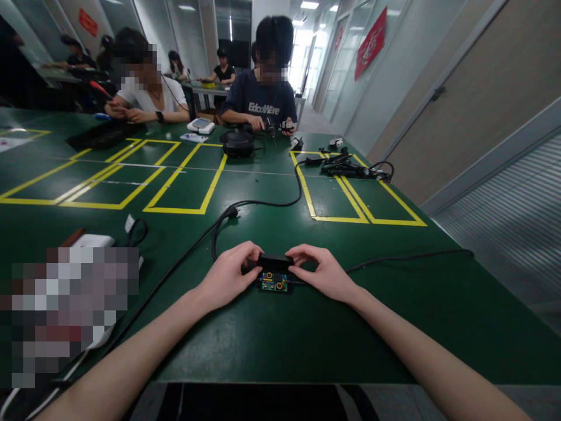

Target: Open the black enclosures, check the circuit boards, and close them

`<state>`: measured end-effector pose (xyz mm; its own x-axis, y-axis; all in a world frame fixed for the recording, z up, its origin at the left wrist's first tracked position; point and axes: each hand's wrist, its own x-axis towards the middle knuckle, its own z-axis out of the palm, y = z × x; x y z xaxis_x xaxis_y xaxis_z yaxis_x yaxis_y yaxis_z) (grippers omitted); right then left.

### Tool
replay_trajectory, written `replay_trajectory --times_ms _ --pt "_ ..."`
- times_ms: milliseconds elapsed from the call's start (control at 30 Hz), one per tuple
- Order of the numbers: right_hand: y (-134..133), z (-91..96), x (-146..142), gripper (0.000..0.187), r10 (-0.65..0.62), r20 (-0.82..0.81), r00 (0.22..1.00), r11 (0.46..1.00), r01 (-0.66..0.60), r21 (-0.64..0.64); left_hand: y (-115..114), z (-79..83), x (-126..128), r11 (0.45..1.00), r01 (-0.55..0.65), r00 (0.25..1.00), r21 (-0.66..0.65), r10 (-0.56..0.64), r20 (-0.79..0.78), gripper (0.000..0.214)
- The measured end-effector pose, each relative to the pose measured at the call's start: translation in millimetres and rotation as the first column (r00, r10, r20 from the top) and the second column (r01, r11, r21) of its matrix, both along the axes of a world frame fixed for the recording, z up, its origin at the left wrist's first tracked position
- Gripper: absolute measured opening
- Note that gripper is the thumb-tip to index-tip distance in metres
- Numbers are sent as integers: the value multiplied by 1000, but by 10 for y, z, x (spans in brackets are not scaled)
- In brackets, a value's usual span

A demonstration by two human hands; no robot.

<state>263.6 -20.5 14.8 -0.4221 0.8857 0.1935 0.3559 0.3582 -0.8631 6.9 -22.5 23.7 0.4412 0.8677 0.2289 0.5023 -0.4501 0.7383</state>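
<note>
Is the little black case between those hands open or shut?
Open: the left hand and right hand hold its black cover, and the green circuit board shows uncovered just below it.

Black cover [275,262] at the far edge of a face-up green circuit board [274,282] with two coppery coils [279,286].

The person's bare left hand [228,275] and bare right hand [326,275] have slender fingers [246,249] and slim, smooth wrists [200,300]. The long, bare left forearm [144,345] and matching bare right forearm [416,339] are rounded, broadening gradually from the wrists, and uncovered as far as the view shows them.
</note>
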Motion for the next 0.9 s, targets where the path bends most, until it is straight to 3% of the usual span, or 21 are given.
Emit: replay_trajectory --times_ms 133,433,900 --pt "-4 3 5 14 54 36 998 996 -56 71 -5 4 -2 1000 -1 1000 -17 1 10 9" --pt "-17 -10 -3 13 56 -55 997 997 -52 65 -8 -10 5 998 -7 1000 -59 9 30 17" --pt "-27 8 19 13 93 -62 994 992 -87 92 1 -18 -12 1000 26 999 8 -26 25 12"
